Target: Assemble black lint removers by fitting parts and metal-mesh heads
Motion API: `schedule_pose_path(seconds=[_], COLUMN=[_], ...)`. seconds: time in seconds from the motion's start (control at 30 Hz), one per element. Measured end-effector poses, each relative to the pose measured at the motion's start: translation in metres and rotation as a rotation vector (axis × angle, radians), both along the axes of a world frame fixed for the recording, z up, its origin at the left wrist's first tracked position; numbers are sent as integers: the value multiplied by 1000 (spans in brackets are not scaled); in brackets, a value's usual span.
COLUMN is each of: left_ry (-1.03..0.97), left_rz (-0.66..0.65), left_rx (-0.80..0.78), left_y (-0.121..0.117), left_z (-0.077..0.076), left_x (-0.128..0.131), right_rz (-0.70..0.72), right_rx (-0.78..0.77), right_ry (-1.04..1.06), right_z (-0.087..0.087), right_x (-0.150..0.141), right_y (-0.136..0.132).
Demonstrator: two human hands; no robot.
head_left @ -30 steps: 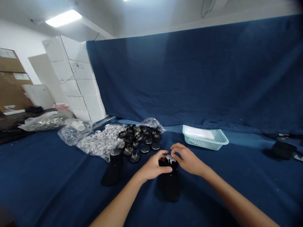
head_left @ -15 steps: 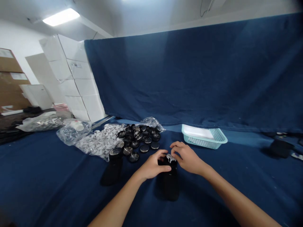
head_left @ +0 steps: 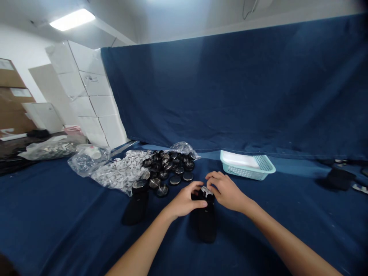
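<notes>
A tall black bottle [head_left: 206, 222] stands on the blue cloth in front of me. My left hand [head_left: 184, 201] is wrapped round its top from the left. My right hand [head_left: 226, 190] pinches a small silver-white piece [head_left: 206, 190] sitting on the bottle's mouth. A second black bottle [head_left: 137, 203], capped with a shiny round lid, stands to the left, apart from both hands. Behind it lies a heap of round black and silver lids [head_left: 169, 168].
A pile of small white-silver parts [head_left: 120, 172] on clear plastic and two filled plastic bags [head_left: 86, 157] lie at left. A light green basket [head_left: 247, 166] sits at back right. Dark objects [head_left: 339, 178] lie far right. A blue cloth hangs behind; white boxes [head_left: 92, 103] are stacked left.
Both hands stay on the bottle's top with only slight finger shifts. The view has drifted a little.
</notes>
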State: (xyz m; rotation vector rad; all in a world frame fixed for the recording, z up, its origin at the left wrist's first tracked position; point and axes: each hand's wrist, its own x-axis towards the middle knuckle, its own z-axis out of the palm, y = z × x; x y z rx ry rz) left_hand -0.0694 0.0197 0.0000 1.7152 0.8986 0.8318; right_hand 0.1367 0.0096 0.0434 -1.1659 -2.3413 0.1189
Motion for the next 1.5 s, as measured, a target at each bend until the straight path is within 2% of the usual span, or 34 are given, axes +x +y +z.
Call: schedule_pose_path(seconds=[0.37,0.7,1.27,1.5], left_ry=[-13,-40,32,33], left_rz=[-40,-23,-8,-8], left_rx=[9,6,83,-6], left_y=[-3,-2,-8,-6], left_z=[5,2,8,7], left_x=[0,0,3,1], right_rz=[23,37,-42,65], right_rx=[-12,-33,5,-36], right_ry=[-25,-12,-71,-57], right_z=[4,0,2,-1], right_x=[0,-2,-12,-2], right_y=[-3,-2,-11,-3])
